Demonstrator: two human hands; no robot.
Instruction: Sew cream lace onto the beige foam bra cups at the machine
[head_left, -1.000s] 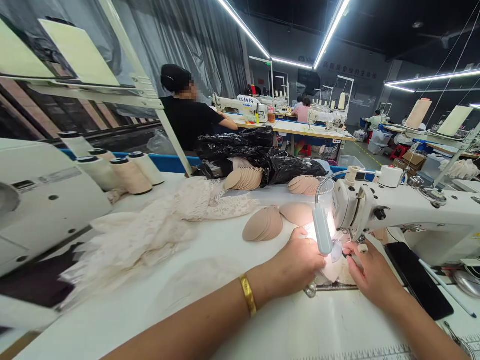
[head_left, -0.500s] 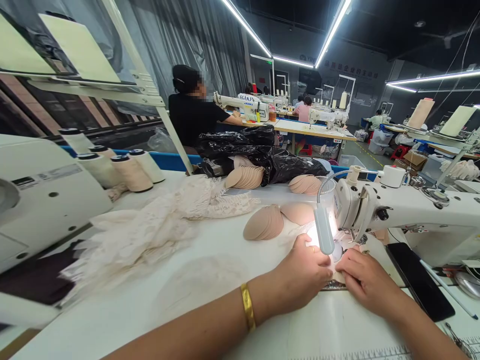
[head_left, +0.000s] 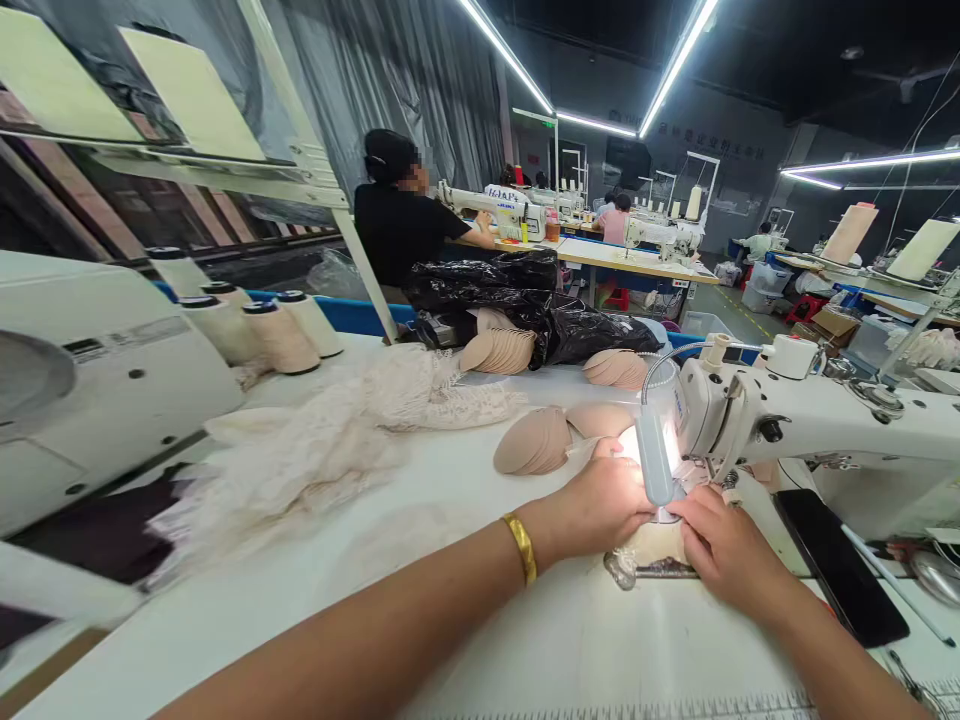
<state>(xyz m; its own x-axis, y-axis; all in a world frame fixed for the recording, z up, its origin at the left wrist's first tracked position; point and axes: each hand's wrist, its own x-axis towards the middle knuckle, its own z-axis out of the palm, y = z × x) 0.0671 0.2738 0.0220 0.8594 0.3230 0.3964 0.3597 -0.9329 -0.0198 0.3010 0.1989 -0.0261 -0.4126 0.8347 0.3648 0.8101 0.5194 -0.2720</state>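
Observation:
Under the head of a white sewing machine (head_left: 772, 400), a piece of pale fabric (head_left: 656, 543) lies on the machine bed. My left hand (head_left: 600, 505), gold bangle at its wrist, presses its curled fingers onto the far left side of this fabric. Opposite, my right hand (head_left: 724, 540) pinches the fabric's right edge, thumb and fingers close together. A grey lamp (head_left: 655, 460) shines between both hands and hides part of the fabric and the needle area. Stacked beige oval bra pads (head_left: 532, 442) rest beyond my left wrist.
Cream lace fabric (head_left: 300, 460) spreads over the table's left side, near thread cones (head_left: 277, 335) and another machine (head_left: 97, 380). A black phone (head_left: 840, 565) lies right of my right hand. Black plastic bags (head_left: 510, 300) sit behind the table. A co-worker (head_left: 405, 220) sits farther back.
My left hand has shifted slightly away from me and left, uncovering more pale fabric at the near edge of the bed. My right hand stays beside the fabric. The view has turned slightly left.

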